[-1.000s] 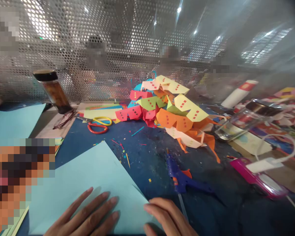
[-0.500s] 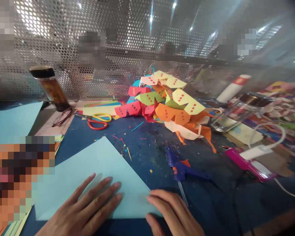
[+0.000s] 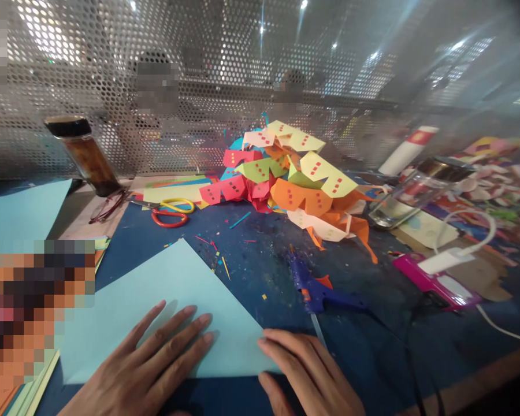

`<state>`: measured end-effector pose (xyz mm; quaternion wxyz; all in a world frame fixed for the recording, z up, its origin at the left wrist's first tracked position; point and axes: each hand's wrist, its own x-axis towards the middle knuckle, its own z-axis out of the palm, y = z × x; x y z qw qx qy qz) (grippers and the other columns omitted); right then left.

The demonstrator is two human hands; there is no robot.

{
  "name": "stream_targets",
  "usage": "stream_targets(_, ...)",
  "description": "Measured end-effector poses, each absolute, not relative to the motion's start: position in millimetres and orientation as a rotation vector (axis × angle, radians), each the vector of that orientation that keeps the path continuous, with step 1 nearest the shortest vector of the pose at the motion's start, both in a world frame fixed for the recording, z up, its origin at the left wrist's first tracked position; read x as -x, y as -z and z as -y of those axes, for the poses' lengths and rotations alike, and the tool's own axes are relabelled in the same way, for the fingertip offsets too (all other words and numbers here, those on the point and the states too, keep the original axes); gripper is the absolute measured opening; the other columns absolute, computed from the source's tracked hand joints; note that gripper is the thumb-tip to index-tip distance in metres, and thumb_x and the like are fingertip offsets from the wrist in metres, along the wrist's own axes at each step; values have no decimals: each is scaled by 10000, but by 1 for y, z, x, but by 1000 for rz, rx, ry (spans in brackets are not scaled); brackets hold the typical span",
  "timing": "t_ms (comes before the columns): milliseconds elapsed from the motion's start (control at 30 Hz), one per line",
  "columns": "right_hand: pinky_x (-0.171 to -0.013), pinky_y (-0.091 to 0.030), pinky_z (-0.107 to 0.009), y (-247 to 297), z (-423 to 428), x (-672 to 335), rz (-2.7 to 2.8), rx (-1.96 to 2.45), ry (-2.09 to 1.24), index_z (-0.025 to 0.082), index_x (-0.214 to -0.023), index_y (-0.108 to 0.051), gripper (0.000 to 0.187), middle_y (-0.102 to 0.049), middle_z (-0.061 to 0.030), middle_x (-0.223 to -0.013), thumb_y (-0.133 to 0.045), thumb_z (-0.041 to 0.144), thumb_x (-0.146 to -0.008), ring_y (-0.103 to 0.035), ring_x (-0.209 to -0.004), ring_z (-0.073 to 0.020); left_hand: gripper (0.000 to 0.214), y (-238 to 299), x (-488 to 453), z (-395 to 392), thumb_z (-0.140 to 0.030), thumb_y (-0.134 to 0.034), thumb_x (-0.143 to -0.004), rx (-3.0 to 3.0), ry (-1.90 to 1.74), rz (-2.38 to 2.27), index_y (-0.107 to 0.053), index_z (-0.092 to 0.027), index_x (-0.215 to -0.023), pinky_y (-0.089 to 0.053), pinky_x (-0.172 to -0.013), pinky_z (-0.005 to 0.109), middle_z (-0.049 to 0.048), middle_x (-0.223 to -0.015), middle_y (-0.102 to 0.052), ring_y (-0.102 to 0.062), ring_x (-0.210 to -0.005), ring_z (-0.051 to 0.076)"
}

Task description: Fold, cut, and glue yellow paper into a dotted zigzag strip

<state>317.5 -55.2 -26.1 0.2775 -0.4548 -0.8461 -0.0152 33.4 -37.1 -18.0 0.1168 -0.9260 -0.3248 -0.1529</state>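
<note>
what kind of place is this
Probably a paper-craft workbench in a workshop: a heap of folded coloured paper shapes, scissors and a blue glue gun lie on a scrap-strewn table backed by a perforated metal screen.

Dim scene, glaring backlight through mesh (edges warped, blurred).

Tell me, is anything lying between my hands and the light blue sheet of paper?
Nothing visible. The left hand lies flat on the light blue sheet of paper, and the right hand presses its right corner. The blue glue gun lies beyond, off the sheet.
</note>
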Motion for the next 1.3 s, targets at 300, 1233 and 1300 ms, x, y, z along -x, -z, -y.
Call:
stream_targets(300, -817, -581, -319, 25, 55, -319, 2291, 1234, 39, 209, -1163, -659, 275, -731, -69, -1081, -583, 190, -900, -695, -941, -213, 592, 16, -33, 36, -583, -411, -967, 2701, 403, 952, -480, -214, -1426, -27, -1244, 431, -7, -1479, -514, -357, -1434, 201)
stream_targets(1233, -807, -454, -340, 12, 71, -328, 2120, 1341, 79, 192, -1106, -637, 225, -732, -36, -1000, -526, 127, -921, -643, -912, -188, 545, 29, -22, 32, -513, -429, -972, 2713, 358, 782, -420, -296, -1472, -44, -1237, 467, 27, -1522, -462, -359, -1433, 254)
stream_targets(1300, -807, -425, -341, 11, 73, -330, 2087, 1369, 68, 195, -1080, -645, 211, -732, -24, -963, -528, 120, -921, -632, -889, -185, 557, 32, -21, 32, -517, -433, -969, 2723, 351, 787, -408, -293, -1479, -45, -1235, 484, 35, -1529, -451, -347, -1439, 267)
